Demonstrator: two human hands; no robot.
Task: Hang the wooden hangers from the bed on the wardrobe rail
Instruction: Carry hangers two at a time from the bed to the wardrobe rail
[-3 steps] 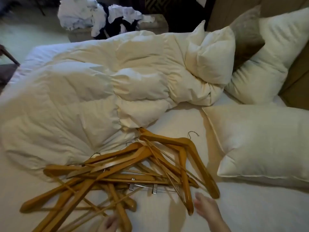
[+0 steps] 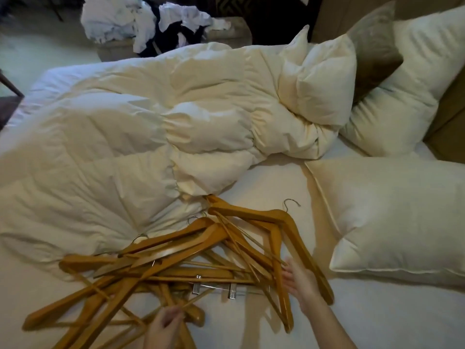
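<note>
Several wooden hangers with metal hooks lie in a tangled heap on the white bed sheet near its front edge. One hanger with metal clips is in the heap. My left hand reaches into the lower part of the heap, fingers curled around a thin hanger bar. My right hand stretches with straight fingers onto the arm of the rightmost hanger. No wardrobe rail is in view.
A crumpled white duvet covers the bed's left and middle, touching the heap. Pillows lie to the right against a brown headboard. Beyond the bed, a bench holds white and dark clothes.
Both hands have moved up into the heap: the left now holds a hanger bar, the right has reached onto the rightmost hanger's arm.
</note>
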